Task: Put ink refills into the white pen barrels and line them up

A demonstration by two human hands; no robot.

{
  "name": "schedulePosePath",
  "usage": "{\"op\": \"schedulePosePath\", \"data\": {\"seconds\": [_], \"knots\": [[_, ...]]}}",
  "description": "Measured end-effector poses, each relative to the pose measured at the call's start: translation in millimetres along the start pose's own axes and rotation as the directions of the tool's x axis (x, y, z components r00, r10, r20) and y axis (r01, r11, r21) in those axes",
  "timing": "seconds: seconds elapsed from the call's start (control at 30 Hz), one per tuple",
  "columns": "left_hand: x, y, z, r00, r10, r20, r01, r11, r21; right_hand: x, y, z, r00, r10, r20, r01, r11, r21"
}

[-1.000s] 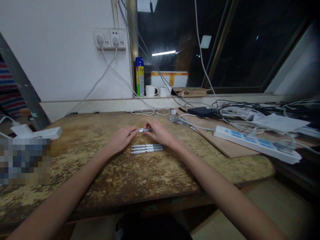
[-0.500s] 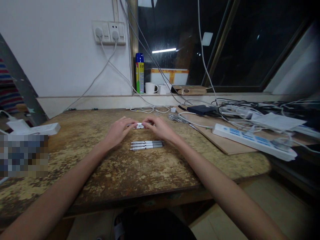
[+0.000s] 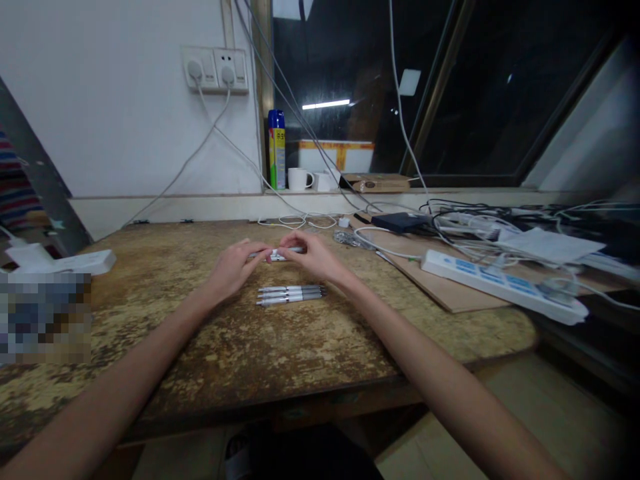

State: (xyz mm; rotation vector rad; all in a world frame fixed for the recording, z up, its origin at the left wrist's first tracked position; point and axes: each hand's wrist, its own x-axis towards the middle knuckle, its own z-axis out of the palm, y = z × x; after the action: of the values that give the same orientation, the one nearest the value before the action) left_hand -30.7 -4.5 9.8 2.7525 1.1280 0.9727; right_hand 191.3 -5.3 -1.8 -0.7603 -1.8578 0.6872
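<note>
Both hands meet at the middle of the worn wooden table [image 3: 280, 347]. A white-and-grey pen [image 3: 275, 254] lies level between them. My left hand [image 3: 235, 269] pinches its left part between thumb and fingers. My right hand [image 3: 311, 255] pinches it from the right, with the fingers curled over. Fingers cover most of that pen, and I cannot tell whether another lies right under it. Nearer to me, three similar pens [image 3: 290, 295] lie side by side on the table, pointing left to right, apart from both hands.
At right, a white power strip [image 3: 500, 283] rests on a brown board [image 3: 445, 293] among tangled cables. A dark flat box [image 3: 400, 222] and a small clear plastic bag [image 3: 350, 239] lie behind. A spray can [image 3: 277, 150] and a white mug [image 3: 299, 179] stand on the sill. Another power strip [image 3: 90, 262] is at left.
The fingers of my right hand have shifted and curled more over the pen. Both hands stay at the same place, and the three pens have not moved. The view has shifted slightly.
</note>
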Motion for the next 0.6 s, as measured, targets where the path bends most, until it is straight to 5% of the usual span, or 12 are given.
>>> {"op": "schedulePosePath", "data": {"seconds": [0.1, 0.43, 0.6], "knots": [[-0.3, 5.1, -1.0, 1.0, -0.003, 0.026, 0.004, 1.0, -0.01, -0.1, 0.3, 0.8, 0.998, 0.058, 0.032, -0.059, 0.998, 0.029], [-0.7, 3.4, -4.2, 0.997, -0.058, 0.041, 0.059, 0.998, -0.02, 1.6, 0.9, -5.0, 0.992, -0.064, -0.107, 0.057, 0.996, -0.065], [0.0, 1.0, -4.9, 0.998, -0.039, 0.053, 0.044, 0.994, -0.099, 1.8, 2.2, -6.7, 0.995, 0.042, -0.094, -0.039, 0.999, 0.036]]}}
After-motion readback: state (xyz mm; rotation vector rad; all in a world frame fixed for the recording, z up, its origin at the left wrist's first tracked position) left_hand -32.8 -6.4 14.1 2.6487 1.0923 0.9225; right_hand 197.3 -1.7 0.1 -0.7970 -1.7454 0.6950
